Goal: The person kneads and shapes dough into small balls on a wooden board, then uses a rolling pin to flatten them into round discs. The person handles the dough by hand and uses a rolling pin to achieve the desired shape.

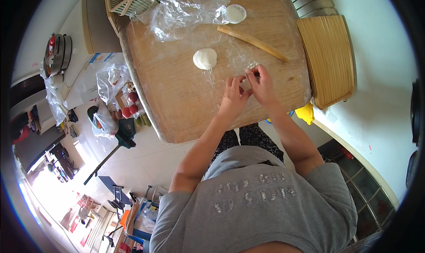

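Note:
My left hand and my right hand meet over the right part of a floured wooden board. Between their fingertips is a small pale piece of dough, partly hidden by the fingers. Just beyond my right hand lie some small whitish bits, probably dough or flour. A smooth white ball of dough rests on the board, to the left of my hands. Farther back, a wooden rolling pin lies at a slant, touched by neither hand.
At the board's back are a small bowl of white powder, a crumpled clear plastic bag and a woven basket. A ribbed tan mat or tray stands at right by the wall. Bagged produce sits left, below the board's edge.

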`<state>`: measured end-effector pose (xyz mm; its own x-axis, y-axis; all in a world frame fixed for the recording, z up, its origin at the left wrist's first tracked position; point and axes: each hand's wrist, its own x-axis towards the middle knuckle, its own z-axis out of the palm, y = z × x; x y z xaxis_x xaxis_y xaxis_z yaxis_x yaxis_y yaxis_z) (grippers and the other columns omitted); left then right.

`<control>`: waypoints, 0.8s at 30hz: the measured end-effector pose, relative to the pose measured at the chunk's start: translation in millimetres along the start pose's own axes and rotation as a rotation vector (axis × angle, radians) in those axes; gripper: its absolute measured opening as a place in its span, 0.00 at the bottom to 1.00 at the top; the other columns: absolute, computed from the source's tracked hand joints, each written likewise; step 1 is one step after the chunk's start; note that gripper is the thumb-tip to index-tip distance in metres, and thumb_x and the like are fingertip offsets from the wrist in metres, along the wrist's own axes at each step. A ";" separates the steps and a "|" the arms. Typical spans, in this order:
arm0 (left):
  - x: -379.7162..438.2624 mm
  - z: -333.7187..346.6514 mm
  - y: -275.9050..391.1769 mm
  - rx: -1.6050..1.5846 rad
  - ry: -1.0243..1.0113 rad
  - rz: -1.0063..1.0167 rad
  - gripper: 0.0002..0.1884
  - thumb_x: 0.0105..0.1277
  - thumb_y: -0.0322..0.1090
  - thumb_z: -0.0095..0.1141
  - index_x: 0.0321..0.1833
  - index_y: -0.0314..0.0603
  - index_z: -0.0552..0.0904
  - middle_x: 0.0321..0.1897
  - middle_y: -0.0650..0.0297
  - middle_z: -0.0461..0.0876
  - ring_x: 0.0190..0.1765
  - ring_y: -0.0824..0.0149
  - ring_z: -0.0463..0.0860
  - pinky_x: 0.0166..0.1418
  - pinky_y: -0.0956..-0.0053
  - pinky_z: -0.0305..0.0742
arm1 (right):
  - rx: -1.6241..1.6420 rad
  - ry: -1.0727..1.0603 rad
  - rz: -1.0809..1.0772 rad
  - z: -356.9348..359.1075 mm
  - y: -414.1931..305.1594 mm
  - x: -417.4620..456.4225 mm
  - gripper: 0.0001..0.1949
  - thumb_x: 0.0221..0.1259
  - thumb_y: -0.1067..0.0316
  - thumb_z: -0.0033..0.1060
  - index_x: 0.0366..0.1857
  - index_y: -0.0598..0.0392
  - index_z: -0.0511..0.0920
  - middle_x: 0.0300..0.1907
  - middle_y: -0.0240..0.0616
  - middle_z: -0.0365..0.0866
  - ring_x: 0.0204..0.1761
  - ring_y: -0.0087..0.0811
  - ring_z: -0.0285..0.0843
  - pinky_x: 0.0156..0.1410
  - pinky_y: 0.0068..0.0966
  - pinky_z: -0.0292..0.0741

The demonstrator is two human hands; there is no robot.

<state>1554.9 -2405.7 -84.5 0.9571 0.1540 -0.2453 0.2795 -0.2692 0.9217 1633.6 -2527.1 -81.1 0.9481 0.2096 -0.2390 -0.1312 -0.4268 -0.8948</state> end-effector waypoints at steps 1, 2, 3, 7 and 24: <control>-2.2 3.6 1.1 0.005 0.010 0.004 0.25 0.66 0.26 0.60 0.66 0.35 0.71 0.51 0.48 0.75 0.43 0.54 0.82 0.48 0.62 0.81 | -0.090 0.027 -0.145 2.5 5.0 -0.9 0.07 0.68 0.68 0.63 0.35 0.60 0.77 0.36 0.46 0.79 0.38 0.42 0.79 0.44 0.32 0.74; -3.9 6.9 2.1 0.010 0.021 0.008 0.24 0.65 0.25 0.59 0.65 0.35 0.71 0.50 0.47 0.75 0.43 0.51 0.82 0.48 0.60 0.81 | -0.179 0.053 -0.291 6.9 15.2 -1.4 0.07 0.67 0.70 0.62 0.33 0.60 0.76 0.35 0.47 0.78 0.38 0.45 0.78 0.43 0.35 0.74; -3.2 9.0 0.7 0.066 0.058 0.038 0.24 0.64 0.23 0.57 0.64 0.35 0.71 0.50 0.45 0.74 0.43 0.48 0.81 0.48 0.58 0.81 | -0.263 0.082 -0.442 11.0 16.0 0.9 0.07 0.66 0.71 0.62 0.31 0.60 0.74 0.34 0.47 0.77 0.38 0.48 0.77 0.42 0.39 0.73; 9.3 12.2 -6.9 0.238 0.127 0.014 0.22 0.62 0.21 0.54 0.61 0.35 0.70 0.51 0.41 0.74 0.44 0.36 0.81 0.47 0.49 0.80 | -0.624 0.175 -0.596 24.2 10.5 26.8 0.08 0.64 0.66 0.63 0.29 0.55 0.75 0.34 0.44 0.76 0.39 0.48 0.76 0.42 0.42 0.74; -5.7 38.6 -19.7 0.137 0.384 0.000 0.12 0.63 0.20 0.56 0.49 0.35 0.74 0.40 0.46 0.82 0.39 0.47 0.84 0.40 0.56 0.79 | -0.403 0.028 -0.386 11.9 16.0 0.3 0.16 0.64 0.57 0.63 0.22 0.55 0.78 0.26 0.44 0.79 0.32 0.50 0.79 0.39 0.46 0.74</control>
<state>1546.9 -2438.0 -112.9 0.8667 0.4905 -0.0913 0.3117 -0.3895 0.8667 1628.3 -2523.4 -100.0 0.9135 0.3960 0.0928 0.3429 -0.6272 -0.6993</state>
